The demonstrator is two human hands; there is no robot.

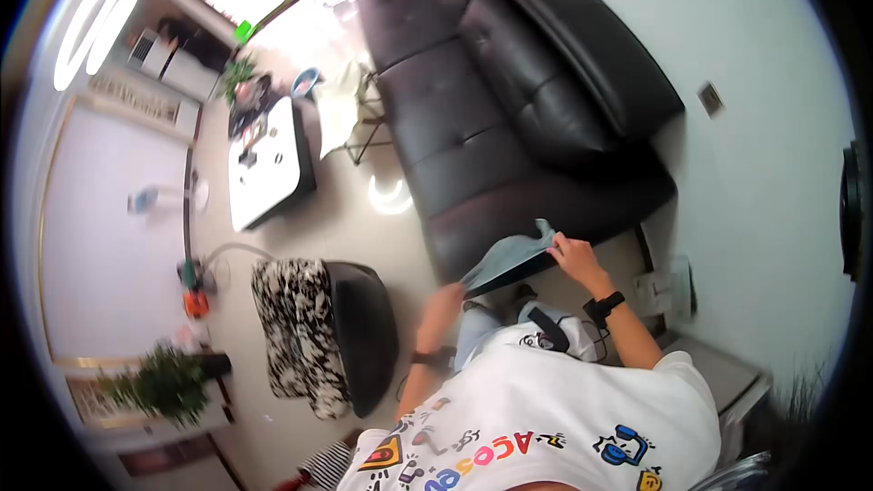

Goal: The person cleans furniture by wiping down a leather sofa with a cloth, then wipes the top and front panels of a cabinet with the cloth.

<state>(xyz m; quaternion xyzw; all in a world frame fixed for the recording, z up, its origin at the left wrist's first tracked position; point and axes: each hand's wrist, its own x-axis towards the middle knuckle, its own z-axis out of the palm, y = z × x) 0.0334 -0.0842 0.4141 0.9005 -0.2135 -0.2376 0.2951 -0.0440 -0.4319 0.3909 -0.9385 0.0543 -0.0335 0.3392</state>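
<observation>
Left hand (441, 314) and right hand (575, 256) each grip one end of a grey-blue cloth (509, 257), held at the near edge of the black sofa (536, 200); contact is unclear. Spreading seems in hand; the next move calls for even tension.

Left of the grip sits a dark seat (366, 336) draped with a black-and-white throw (296, 336); farther left is a leafy plant (165, 385). Beyond the grip, leftward, stand a white-topped table (259, 195) and a cream folding chair (338, 111). Rightward is a wall plate (710, 99).
</observation>
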